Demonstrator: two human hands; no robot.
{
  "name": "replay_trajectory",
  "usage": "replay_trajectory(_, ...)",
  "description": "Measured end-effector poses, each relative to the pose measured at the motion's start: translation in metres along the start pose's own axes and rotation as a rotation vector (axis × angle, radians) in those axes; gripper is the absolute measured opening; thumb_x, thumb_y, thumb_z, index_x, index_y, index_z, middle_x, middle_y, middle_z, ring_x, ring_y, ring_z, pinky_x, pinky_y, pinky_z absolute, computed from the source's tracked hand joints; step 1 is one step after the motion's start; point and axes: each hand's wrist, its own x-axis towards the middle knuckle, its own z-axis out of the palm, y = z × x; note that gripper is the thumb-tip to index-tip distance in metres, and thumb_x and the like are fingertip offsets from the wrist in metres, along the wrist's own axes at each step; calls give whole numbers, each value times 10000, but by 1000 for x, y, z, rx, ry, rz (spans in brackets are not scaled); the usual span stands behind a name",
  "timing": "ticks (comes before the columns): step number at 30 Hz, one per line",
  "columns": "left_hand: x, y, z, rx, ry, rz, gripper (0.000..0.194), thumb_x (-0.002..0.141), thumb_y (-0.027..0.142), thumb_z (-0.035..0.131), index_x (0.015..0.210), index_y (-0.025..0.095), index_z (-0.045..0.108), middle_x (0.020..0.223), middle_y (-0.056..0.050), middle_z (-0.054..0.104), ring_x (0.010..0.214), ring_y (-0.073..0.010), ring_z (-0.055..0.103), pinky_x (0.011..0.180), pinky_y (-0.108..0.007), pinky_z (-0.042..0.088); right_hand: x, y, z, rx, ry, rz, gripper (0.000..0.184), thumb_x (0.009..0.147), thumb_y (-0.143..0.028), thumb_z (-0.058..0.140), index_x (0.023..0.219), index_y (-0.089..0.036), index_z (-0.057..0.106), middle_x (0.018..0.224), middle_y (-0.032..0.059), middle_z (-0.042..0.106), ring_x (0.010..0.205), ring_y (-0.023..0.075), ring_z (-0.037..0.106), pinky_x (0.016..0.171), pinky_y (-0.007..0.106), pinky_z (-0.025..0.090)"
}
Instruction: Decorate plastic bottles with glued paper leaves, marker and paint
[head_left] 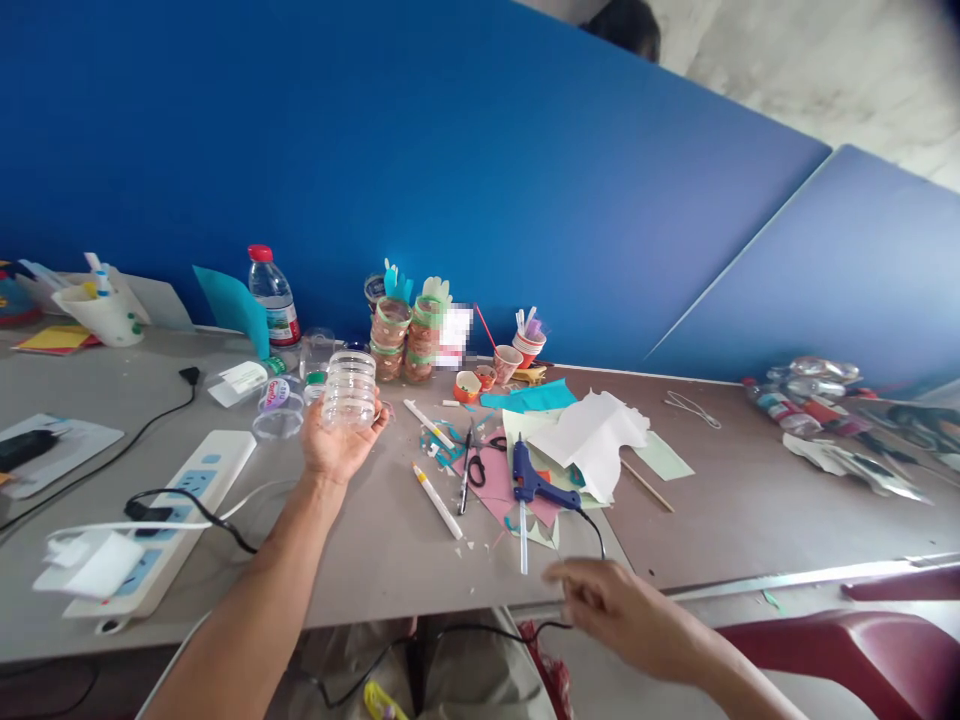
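My left hand [341, 440] is raised over the table with its fingers around a clear ribbed plastic bottle piece [351, 388]. Over the front table edge hovers my right hand [611, 612], slightly blurred, its index finger stretched out and the others loosely bent; nothing shows in it. Closest to it is a blue glue gun [541, 482] with a clear glue stick [523, 540] sticking out of its back. Black-handled scissors [475, 465], a black pen [464, 480] and a white-and-yellow marker [437, 502] lie between the hands, beside pink paper [499, 488] and scraps.
Decorated bottle-piece stacks [388, 335] stand near the blue partition [450, 180]. Left of them are a red-capped bottle [274, 300] and a clear cup [279, 405]. A power strip [176, 520] with cables lies at left. White crumpled paper [592, 430] lies right; a red chair [847, 650] is beyond.
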Motion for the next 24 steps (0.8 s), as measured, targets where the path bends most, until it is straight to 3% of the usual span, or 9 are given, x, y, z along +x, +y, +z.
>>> replay_trajectory(2, 1, -1, 0, 6, -1, -13, 386, 819, 459, 639, 1025, 138, 700, 953, -147, 760, 756, -242, 716, 749, -412, 601, 20, -16, -4, 101, 82, -28, 438, 826, -223, 601, 1250, -203, 706, 649, -23, 609, 571, 133, 512, 582, 265, 426)
replay_trajectory(7, 1, -1, -2, 23, -6, -14, 370, 838, 448, 622, 1013, 130, 695, 947, -148, 762, 759, -240, 717, 758, -414, 596, 82, -36, 13, 498, 270, -105, 597, 750, -267, 661, 1337, -178, 600, 648, -52, 582, 593, 138, 521, 595, 273, 436)
replay_trajectory(11, 0, -1, -2, 35, -14, -10, 367, 851, 459, 604, 1015, 145, 700, 951, -137, 763, 763, -232, 717, 770, -402, 591, 120, -51, 15, 784, 294, -44, 573, 725, -370, 694, 1257, -173, 617, 579, -82, 537, 472, 101, 412, 481, 242, 339)
replay_trajectory(14, -1, 0, 0, 32, -1, -4, 373, 852, 470, 602, 1016, 151, 702, 947, -137, 762, 759, -232, 714, 760, -397, 587, 132, -56, 12, 872, 287, -81, 380, 719, -408, 689, 1015, -169, 704, 534, -80, 500, 441, 82, 356, 457, 226, 281)
replay_trajectory(17, 0, 0, 1, 30, 10, -11, 374, 864, 471, 575, 1024, 158, 700, 935, -137, 763, 755, -243, 709, 742, -413, 588, 129, -54, 10, 604, 348, -223, 198, 780, -348, 634, 841, -194, 742, 575, -28, 568, 489, 105, 406, 487, 243, 314)
replay_trajectory(19, 0, -1, 2, 25, 16, -26, 380, 864, 473, 571, 1031, 156, 697, 928, -142, 763, 748, -252, 709, 731, -424, 590, 123, -53, 9, 276, 395, -269, 229, 825, -266, 590, 970, -234, 765, 670, 3, 654, 537, 130, 474, 535, 261, 354)
replay_trajectory(22, 1, -2, 1, 13, 24, -38, 372, 860, 463, 587, 1040, 155, 693, 932, -146, 764, 755, -258, 715, 729, -424, 595, 115, -53, 10, -242, 325, -142, 345, 856, -166, 564, 1152, -244, 722, 729, 55, 709, 596, 188, 592, 586, 289, 379)
replay_trajectory(24, 1, -2, 0, 16, 14, -35, 369, 857, 457, 593, 1042, 153, 692, 943, -146, 765, 773, -260, 720, 734, -421, 599, 115, -53, 11, -429, 261, -53, 243, 869, -152, 573, 1048, -200, 730, 737, 103, 715, 650, 243, 655, 609, 309, 395)
